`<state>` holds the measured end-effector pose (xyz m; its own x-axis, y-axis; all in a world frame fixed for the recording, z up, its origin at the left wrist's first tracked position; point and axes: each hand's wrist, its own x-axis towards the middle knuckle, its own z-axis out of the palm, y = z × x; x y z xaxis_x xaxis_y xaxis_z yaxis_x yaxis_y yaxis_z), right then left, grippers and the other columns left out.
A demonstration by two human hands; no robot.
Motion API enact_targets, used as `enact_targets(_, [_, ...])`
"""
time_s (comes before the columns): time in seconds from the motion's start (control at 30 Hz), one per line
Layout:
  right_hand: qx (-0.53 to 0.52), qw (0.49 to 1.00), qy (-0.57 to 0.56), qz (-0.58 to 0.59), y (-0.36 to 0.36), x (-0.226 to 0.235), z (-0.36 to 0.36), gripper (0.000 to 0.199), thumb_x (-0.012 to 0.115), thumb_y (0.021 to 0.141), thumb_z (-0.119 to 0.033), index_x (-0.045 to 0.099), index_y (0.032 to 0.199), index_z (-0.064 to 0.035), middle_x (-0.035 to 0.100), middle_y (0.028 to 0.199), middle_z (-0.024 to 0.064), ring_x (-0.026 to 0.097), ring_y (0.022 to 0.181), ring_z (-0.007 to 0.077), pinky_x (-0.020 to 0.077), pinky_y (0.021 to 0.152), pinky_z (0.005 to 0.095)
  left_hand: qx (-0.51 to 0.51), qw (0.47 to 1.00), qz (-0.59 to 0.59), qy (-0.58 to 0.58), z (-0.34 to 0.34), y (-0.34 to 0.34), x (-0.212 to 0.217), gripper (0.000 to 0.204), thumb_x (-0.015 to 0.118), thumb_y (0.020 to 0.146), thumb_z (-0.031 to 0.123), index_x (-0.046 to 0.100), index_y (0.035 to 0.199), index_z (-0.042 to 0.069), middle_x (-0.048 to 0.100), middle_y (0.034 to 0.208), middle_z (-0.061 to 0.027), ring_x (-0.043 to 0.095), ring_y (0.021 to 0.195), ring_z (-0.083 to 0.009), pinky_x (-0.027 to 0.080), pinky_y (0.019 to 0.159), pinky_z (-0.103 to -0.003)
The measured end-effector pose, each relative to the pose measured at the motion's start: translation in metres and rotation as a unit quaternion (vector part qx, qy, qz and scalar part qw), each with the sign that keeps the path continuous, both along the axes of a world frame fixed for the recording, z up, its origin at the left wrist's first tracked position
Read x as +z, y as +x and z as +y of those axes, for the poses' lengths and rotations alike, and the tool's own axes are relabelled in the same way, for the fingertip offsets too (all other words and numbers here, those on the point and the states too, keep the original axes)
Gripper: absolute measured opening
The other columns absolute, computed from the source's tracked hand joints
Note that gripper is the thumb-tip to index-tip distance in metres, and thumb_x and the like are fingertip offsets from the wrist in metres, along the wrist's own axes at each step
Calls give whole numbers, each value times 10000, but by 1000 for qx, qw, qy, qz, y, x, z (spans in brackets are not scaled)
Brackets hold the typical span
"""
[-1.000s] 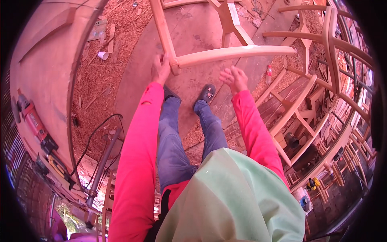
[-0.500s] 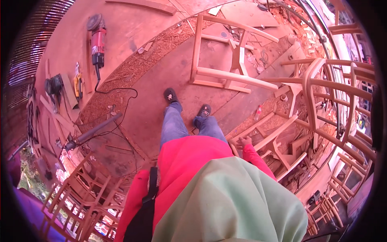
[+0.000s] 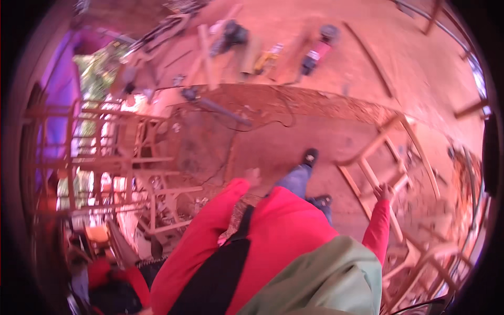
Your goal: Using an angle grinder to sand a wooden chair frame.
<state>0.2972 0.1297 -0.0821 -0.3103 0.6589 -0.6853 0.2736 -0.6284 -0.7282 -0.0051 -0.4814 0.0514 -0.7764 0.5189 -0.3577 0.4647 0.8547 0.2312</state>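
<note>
My right hand [image 3: 384, 192] hangs over a light wooden chair frame [image 3: 370, 174] on the right, its fingers apart and nothing seen in them. Whether it touches the frame I cannot tell. Farther left, my left hand [image 3: 252, 177] is held out in front of the body above the floor. Motion smears its fingers, and nothing shows clearly in it. Both arms wear red sleeves.
A red angle grinder [image 3: 318, 51], a yellow-handled tool [image 3: 268, 59] and a dark power tool [image 3: 231, 37] lie on the raised surface beyond the sawdust strip. A grey pipe [image 3: 226, 113] and cable lie nearer. Stacked chair frames [image 3: 121, 157] stand left; more frames [image 3: 420, 262] stand right.
My body has turned left, so the tools have swung to the right in view and the stacked chairs have come up at left. My left hand has come into sight; a foot has stepped.
</note>
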Motion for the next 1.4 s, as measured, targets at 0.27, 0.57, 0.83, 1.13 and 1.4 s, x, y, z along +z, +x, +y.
enact_targets(0.27, [58,971,-214,84,-97,-10,-157,367,668,1006,-295,552,1241,-38,612,1136,142,662,1100,433,584,968,632,-39,953,36,299,237,-47,140,221,669,935,170,594,1109,55,634,1075,-194,644,1027,-427,526,860,-509])
enact_targets(0.57, [-73,948,-300,74,-25,-10,-180,291,603,1044,-320,555,1105,-39,655,1181,198,632,1189,436,528,1056,638,3,903,145,404,264,-133,168,330,672,922,140,532,1196,23,603,1081,-229,610,1017,-455,502,857,-536])
enact_targets(0.83, [-321,917,-233,31,61,49,-199,642,615,1041,-293,329,1507,44,446,1537,255,524,1364,481,502,1100,650,-55,947,250,196,387,-307,152,749,789,841,439,446,1326,-17,624,1227,-280,636,1112,-475,529,921,-567])
enact_targets(1.13, [-372,900,-221,51,73,73,-252,448,666,1018,-231,468,1340,9,598,1311,277,675,1110,474,608,908,615,-18,967,238,87,396,-330,106,759,799,809,598,583,1225,1,732,1059,-233,748,965,-380,577,801,-511])
enact_targets(1.4, [-207,952,-222,51,77,85,-257,383,683,1008,-214,529,1288,-1,674,1145,203,733,945,372,637,785,537,-51,934,5,353,314,-201,204,426,816,913,356,660,1082,-2,656,924,-53,605,782,-114,492,712,-266])
